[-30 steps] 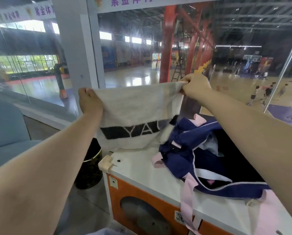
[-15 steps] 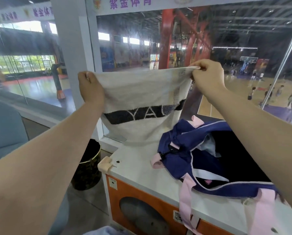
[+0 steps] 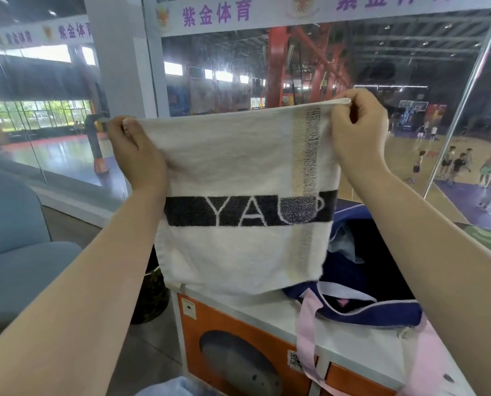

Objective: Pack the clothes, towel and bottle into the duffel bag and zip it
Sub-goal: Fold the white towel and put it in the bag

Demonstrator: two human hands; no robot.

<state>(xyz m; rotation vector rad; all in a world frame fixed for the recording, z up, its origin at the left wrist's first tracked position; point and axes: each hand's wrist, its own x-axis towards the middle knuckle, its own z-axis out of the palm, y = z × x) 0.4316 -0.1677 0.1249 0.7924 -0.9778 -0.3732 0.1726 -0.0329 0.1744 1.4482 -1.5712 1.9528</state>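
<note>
I hold a white towel (image 3: pixel 238 167) with a dark band lettered "YA" spread flat in front of me. My left hand (image 3: pixel 137 155) pinches its top left corner and my right hand (image 3: pixel 358 132) pinches its top right corner. The towel hangs down over the front left part of the navy duffel bag (image 3: pixel 381 312), which lies open on a white counter (image 3: pixel 270 312). Pink straps (image 3: pixel 307 335) dangle from the bag over the counter's edge. Pale blue cloth (image 3: pixel 344 244) shows inside the bag. No bottle is visible.
The counter has an orange front (image 3: pixel 198 335) with a round dark window. A dark bin (image 3: pixel 150 292) stands on the floor to its left, beside a blue seat (image 3: pixel 13 247). A glass wall behind the counter looks onto a sports hall with people.
Both hands have raised the towel and pulled it wider and taut. It now hangs nearer my face and covers more of the bag.
</note>
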